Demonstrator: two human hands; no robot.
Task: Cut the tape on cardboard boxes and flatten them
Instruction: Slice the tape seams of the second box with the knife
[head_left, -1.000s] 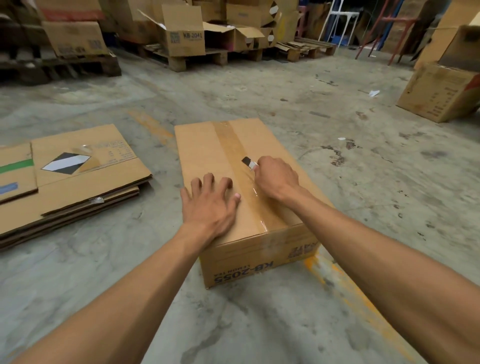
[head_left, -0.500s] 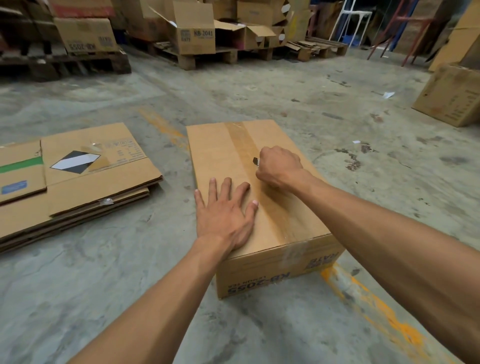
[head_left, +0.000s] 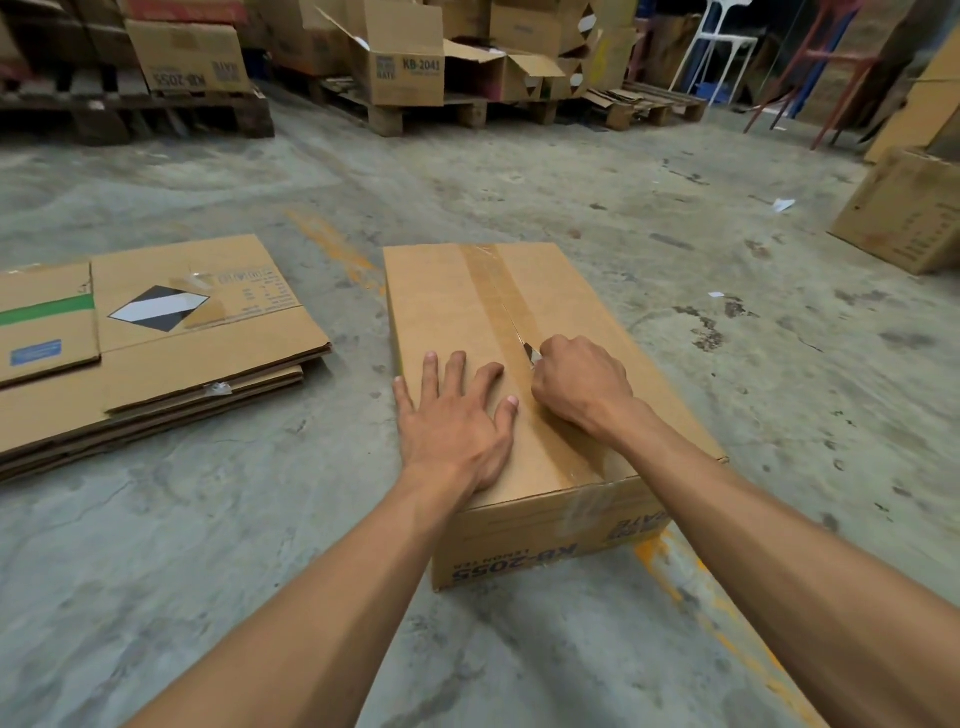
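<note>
Concrete floor (head_left: 675, 218) carries your cardboard box (head_left: 447, 306), flattened boxes (head_left: 197, 332) at nine o'clock. Your left hand (head_left: 457, 421) lies flat, fingers spread, on the lid; your right hand (head_left: 582, 384) is clenched around the knife (head_left: 531, 354), its blade in the tape (head_left: 493, 280) at twelve o'clock.

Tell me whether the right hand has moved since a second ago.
Yes. The right hand has drawn the knife back along the tape, away from the far edge of the box and toward the person.
</note>
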